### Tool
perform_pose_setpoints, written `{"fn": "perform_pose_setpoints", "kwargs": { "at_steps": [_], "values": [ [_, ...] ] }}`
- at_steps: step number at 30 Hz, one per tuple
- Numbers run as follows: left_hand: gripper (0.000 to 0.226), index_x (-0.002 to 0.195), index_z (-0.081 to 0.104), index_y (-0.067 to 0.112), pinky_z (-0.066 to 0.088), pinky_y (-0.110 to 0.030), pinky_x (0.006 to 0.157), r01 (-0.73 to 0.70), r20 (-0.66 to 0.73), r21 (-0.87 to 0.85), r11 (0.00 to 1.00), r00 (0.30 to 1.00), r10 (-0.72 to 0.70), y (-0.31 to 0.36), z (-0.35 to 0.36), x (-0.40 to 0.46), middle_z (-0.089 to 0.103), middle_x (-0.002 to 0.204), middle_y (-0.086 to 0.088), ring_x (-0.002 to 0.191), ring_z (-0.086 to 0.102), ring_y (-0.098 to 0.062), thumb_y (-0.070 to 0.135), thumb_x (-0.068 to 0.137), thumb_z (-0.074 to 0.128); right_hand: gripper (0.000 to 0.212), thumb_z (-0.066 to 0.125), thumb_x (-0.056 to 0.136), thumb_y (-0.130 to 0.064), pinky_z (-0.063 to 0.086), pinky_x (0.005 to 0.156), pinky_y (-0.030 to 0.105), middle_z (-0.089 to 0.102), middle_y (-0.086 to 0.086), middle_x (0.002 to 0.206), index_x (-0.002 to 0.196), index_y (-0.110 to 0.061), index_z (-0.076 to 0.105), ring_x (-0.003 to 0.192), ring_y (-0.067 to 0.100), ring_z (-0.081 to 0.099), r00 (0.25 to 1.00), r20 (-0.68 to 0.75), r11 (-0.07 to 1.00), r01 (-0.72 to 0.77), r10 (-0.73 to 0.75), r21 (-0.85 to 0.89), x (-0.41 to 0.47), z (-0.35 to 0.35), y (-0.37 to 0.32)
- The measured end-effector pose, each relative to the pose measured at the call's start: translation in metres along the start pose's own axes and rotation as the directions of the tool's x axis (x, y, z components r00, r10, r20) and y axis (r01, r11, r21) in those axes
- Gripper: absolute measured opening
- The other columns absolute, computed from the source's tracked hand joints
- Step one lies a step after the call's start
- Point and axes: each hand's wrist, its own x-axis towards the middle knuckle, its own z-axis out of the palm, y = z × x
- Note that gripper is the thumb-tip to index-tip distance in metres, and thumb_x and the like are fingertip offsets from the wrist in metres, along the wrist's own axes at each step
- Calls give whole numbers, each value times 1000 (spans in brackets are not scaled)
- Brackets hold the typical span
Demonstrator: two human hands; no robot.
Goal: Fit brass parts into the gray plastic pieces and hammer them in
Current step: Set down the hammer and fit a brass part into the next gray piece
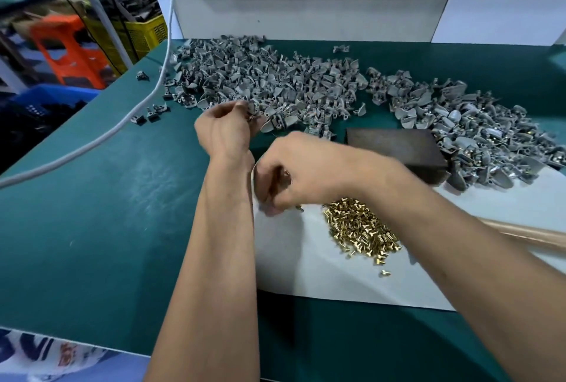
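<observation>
Brass parts (361, 230) lie heaped just beside the curled right hand (301, 171) (left hand (225, 127) pinches a gray piece (252, 109))

Green-topped desk (107, 213): gray plastic pieces (260, 81) heaped along far edge, more toward right edge w/ dark block (398, 151) just beside them; white sheet (306, 265) near front-right carries brass parts (358, 225); white cable (122, 127) crosses left side.

Dark block (398, 151) as landmark: plastic pieces (260, 81) heaped behind and left, more to its right; brass parts (358, 228) in front, on paper sheet (306, 268).
</observation>
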Motion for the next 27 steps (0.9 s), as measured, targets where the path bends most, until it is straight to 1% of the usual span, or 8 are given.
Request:
{"fn": "perform_pose_setpoints", "kwargs": {
  "at_steps": [3,9,14,16,19,22,24,27],
  "values": [
    [2,94,65,-4,65,-34,65,3,-38,-37,999,999,-5,1,0,0,69,94,-19,69,71,-29,-4,94,67,17,87,76,-16,52,71,20,75,-10,82,92,-20,81,74,4,67,999,45,999,7,-5,-37,5,9,-1],
    [16,80,62,0,65,-34,72,6,47,-31,1000,999,-4,-1,5,-7,66,94,-19,83,67,-28,-7,93,66,14,76,79,-2,55,69,27,72,-6,72,79,-16,76,70,11,68,992,94,990,-68,80,-125,-4,2,0],
    [19,108,67,-11,64,-33,79,16,107,-23,1000,994,-13,-2,8,-12,69,106,-21,89,70,-26,-13,89,66,24,68,86,-5,42,67,28,50,-11,65,75,-25,64,73,20,56,992,66,935,-81,110,-345,-13,2,0],
    [15,101,67,-8,64,-32,80,3,138,-23,1000,990,0,-2,11,-16,68,113,-26,92,71,-29,-14,87,66,21,63,87,-4,42,69,30,55,-6,71,79,-24,63,78,22,57,994,44,933,-82,104,-349,-17,1,2],
    [14,90,65,-2,63,-33,83,-18,184,-8,1000,983,19,-4,14,-21,66,119,-31,90,72,-29,-16,86,66,15,62,93,-6,51,78,33,69,-3,88,92,-18,70,85,18,64,994,-29,965,-111,107,-237,-32,-4,8],
    [19,97,67,-3,62,-33,85,-31,304,-20,999,952,36,-7,19,-29,69,110,-26,88,75,-31,-17,85,67,10,67,97,-14,53,82,25,72,-8,96,102,-21,73,87,6,66,970,-219,992,-119,107,-42,-54,-10,20],
    [25,102,68,-2,61,-35,89,-28,416,-18,999,909,33,-10,23,-36,73,96,-18,93,76,-32,-16,82,70,12,69,96,-21,52,85,16,72,-19,99,103,-30,74,91,-4,65,927,-349,990,-127,140,61,-74,-12,31],
    [29,108,69,1,61,-34,90,-50,565,13,999,824,34,-17,31,-49,76,92,-15,91,76,-28,-14,82,71,12,76,90,-23,57,84,23,71,-23,90,91,-35,76,90,-4,67,816,-536,971,-123,216,204,-105,-9,52]
  ]
}}
